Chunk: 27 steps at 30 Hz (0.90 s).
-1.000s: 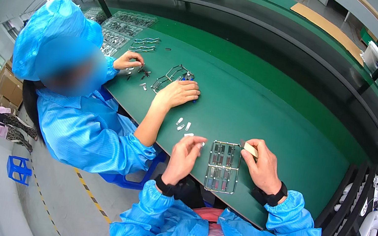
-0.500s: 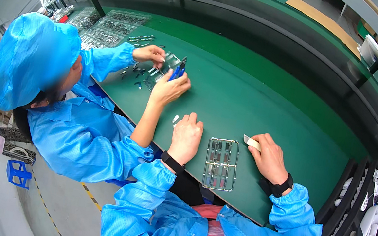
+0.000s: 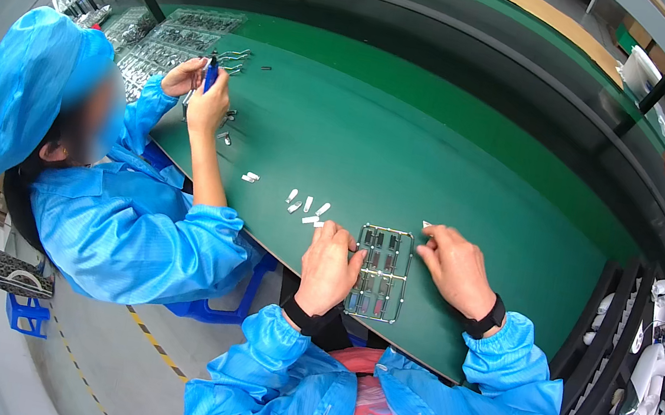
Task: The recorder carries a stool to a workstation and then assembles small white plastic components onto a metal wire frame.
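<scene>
A rectangular lattice frame with metallic-looking bars and small dark pieces in its cells lies flat on the green tabletop before me. My left hand rests at its left side, thumb beside the rim and fingers apart, with nothing seen in it. Several small white oblong pieces lie just beyond those fingers. To the right of the frame, my right hand is curled round a short knife with a pale handle, mostly hidden now; only its light tip shows past the fingers.
At my left a co-worker in blue holds a blue-handled tool. Clear trays of small parts stand farther back. Another few white pieces lie toward the co-worker. Black racks with white parts stand at right.
My left hand has moved from over the white pieces to the frame's side, uncovering several of them. My right hand has turned, hiding most of the knife. The co-worker's hands have moved away leftward.
</scene>
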Motion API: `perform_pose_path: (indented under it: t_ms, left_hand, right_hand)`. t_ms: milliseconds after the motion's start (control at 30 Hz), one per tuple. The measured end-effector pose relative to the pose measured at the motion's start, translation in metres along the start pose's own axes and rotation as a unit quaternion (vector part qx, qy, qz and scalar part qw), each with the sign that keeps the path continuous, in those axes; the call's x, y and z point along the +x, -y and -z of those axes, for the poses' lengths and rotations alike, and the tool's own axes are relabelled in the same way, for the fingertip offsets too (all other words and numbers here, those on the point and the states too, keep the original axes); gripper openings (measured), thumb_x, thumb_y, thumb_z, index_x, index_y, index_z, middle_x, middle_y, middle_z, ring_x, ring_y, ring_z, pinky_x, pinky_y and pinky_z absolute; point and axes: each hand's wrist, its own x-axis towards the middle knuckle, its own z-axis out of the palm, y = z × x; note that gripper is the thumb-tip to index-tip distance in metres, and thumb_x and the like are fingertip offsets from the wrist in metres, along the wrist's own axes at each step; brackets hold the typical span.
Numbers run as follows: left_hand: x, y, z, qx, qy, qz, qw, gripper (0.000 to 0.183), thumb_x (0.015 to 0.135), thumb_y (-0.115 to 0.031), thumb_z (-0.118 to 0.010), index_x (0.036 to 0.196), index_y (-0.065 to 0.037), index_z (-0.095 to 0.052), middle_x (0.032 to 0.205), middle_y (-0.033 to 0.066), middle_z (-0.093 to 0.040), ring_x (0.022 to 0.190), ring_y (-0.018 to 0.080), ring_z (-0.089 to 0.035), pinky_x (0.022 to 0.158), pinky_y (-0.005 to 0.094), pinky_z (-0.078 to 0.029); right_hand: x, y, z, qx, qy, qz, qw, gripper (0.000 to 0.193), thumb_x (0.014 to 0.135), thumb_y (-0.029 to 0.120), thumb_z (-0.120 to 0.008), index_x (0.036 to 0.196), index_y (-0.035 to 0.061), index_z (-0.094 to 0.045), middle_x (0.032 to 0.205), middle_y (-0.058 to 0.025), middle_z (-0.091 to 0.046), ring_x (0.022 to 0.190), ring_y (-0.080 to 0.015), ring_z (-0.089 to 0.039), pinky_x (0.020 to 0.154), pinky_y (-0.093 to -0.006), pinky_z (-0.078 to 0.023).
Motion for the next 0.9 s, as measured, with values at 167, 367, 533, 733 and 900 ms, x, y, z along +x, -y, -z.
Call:
perform_pose_path:
  t_ms: [167,367,533,733,900]
  left_hand:
    - [-0.006,-0.003,0.002,-0.169,0.041,0.058,0.983,0.014,0.085,-0.008,-0.063,0.085,0.000,-0.051,0.083,0.0103,-0.057,0.079,0.0197,-0.057,0.071,0.0325,-0.047]
    - [-0.020,-0.005,-0.003,-0.456,0.101,0.113,0.877,0.010,0.094,-0.007,-0.052,0.096,-0.002,-0.044,0.089,0.0089,-0.062,0.081,0.0122,-0.060,0.071,0.0260,-0.049]
    - [-0.031,-0.024,0.006,-0.654,0.069,0.196,0.728,0.016,0.095,-0.012,-0.053,0.106,-0.003,-0.047,0.089,0.0084,-0.063,0.086,0.0138,-0.061,0.073,0.0272,-0.051]
    - [-0.036,-0.036,0.011,-0.588,0.093,0.179,0.783,0.017,0.093,-0.017,-0.059,0.100,-0.001,-0.059,0.091,0.0020,-0.062,0.077,0.0086,-0.056,0.072,0.0238,-0.046]
    - [-0.037,-0.038,0.018,-0.543,0.134,0.140,0.817,0.018,0.092,-0.018,-0.059,0.101,-0.003,-0.059,0.088,0.0008,-0.061,0.078,0.0075,-0.054,0.071,0.0228,-0.044]
  right_hand:
    - [-0.007,0.004,-0.007,0.140,0.095,-0.048,0.984,0.034,0.082,0.010,-0.065,0.112,-0.0005,-0.052,0.083,-0.0127,-0.065,0.074,-0.0298,-0.064,0.067,-0.0386,-0.050]
    - [-0.016,-0.005,-0.017,0.418,0.107,-0.149,0.890,0.042,0.087,0.008,-0.062,0.122,-0.0006,-0.042,0.084,-0.0105,-0.063,0.076,-0.0189,-0.064,0.066,-0.0304,-0.051]
    - [-0.016,0.004,-0.009,0.572,0.131,-0.212,0.782,0.042,0.089,0.006,-0.060,0.125,0.0001,-0.040,0.084,-0.0073,-0.062,0.077,-0.0129,-0.063,0.068,-0.0246,-0.051]
    - [-0.021,0.020,-0.004,0.568,0.132,-0.153,0.798,0.042,0.088,0.006,-0.062,0.126,0.0001,-0.043,0.092,-0.0049,-0.061,0.084,-0.0107,-0.060,0.074,-0.0238,-0.051]
    - [-0.012,0.021,0.002,0.583,0.193,-0.182,0.768,0.032,0.086,0.008,-0.065,0.115,-0.0017,-0.053,0.095,-0.0041,-0.060,0.086,-0.0092,-0.059,0.076,-0.0229,-0.050]
